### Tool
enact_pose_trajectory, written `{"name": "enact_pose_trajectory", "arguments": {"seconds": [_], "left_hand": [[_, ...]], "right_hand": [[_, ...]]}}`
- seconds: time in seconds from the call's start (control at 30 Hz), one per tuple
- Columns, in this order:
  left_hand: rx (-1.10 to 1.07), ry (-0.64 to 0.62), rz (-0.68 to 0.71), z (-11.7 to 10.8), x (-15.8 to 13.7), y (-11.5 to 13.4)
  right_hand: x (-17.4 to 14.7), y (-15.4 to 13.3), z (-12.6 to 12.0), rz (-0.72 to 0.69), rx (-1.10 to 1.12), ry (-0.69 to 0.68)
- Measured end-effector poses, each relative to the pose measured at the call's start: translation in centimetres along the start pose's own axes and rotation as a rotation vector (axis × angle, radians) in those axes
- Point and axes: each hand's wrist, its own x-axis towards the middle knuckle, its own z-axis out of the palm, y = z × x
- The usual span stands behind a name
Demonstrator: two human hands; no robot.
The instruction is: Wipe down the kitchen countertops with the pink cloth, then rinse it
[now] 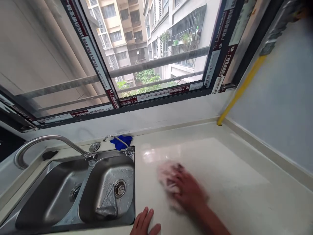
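Note:
A pale pink cloth [168,174], blurred by motion, lies bunched on the cream countertop [234,169]. My right hand [188,189] presses down on it, fingers bent over the fabric. At the bottom edge, my left hand [144,223] rests on the counter beside the sink's right rim, its fingers stretched out and holding nothing. Just left of that hand is the right basin of a steel double sink [83,195]. In this basin a wet grey cloth [107,204] lies near the drain strainer [120,188].
A tall curved faucet [56,138] rises behind the sink. Near a small thin tap [128,150] sits a blue cloth [121,142]. A round metal cap [94,147] lies on the back ledge. A yellow pipe [241,89] enters the far right corner, below a taped window frame [158,94].

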Motion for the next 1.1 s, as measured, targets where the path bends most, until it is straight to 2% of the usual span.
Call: {"name": "enact_pose_trajectory", "arguments": {"seconds": [0.1,0.17,0.23,0.3,0.37,0.5,0.57,0.63,0.73,0.8,0.87,0.93,1.0,1.1], "left_hand": [[-0.129,-0.187,0.061,-2.7,0.5,0.4],[-0.202,-0.255,0.035,-4.6,1.2,0.9],[-0.254,-0.286,0.001,-6.0,1.9,1.4],[-0.291,-0.281,-0.018,-6.8,2.5,1.8],[-0.345,-0.229,-0.027,-7.0,3.0,2.0],[-0.524,-0.072,-0.069,-6.7,2.9,2.4],[-0.569,-0.038,-0.076,-7.4,1.8,2.0],[-0.593,-0.027,-0.093,-9.1,-0.4,0.7],[-0.597,0.003,-0.201,-13.1,-6.1,-3.5],[-0.547,0.031,-0.343,-16.2,-10.9,-7.3],[-0.490,0.058,-0.520,-19.3,-16.2,-11.0],[-0.450,0.088,-0.657,-22.0,-21.1,-13.9],[-0.419,0.126,-0.759,-24.1,-25.3,-15.6],[-0.394,0.192,-0.874,-26.2,-29.6,-16.4]], "right_hand": [[-4.0,7.6,-2.2,0.373,-0.187,0.111],[-4.8,10.1,-3.3,0.614,-0.285,0.201],[-4.3,9.5,-3.7,0.798,-0.343,0.271],[-3.0,6.1,-3.1,0.857,-0.362,0.285],[-1.4,0.8,-1.7,0.753,-0.355,0.226],[-0.1,-10.0,1.5,0.381,-0.277,0.061],[-1.3,-13.9,2.7,0.245,-0.215,0.016],[-3.8,-16.4,3.5,0.118,-0.149,-0.026],[-9.0,-17.8,3.9,-0.022,-0.061,-0.099],[-12.1,-17.8,3.9,-0.047,-0.029,-0.132],[-13.8,-17.9,4.0,-0.039,-0.027,-0.152],[-13.9,-19.1,4.3,-0.037,-0.043,-0.180],[-12.6,-21.9,5.1,-0.085,-0.045,-0.226],[-9.2,-29.5,7.4,-0.241,-0.003,-0.319]]}}
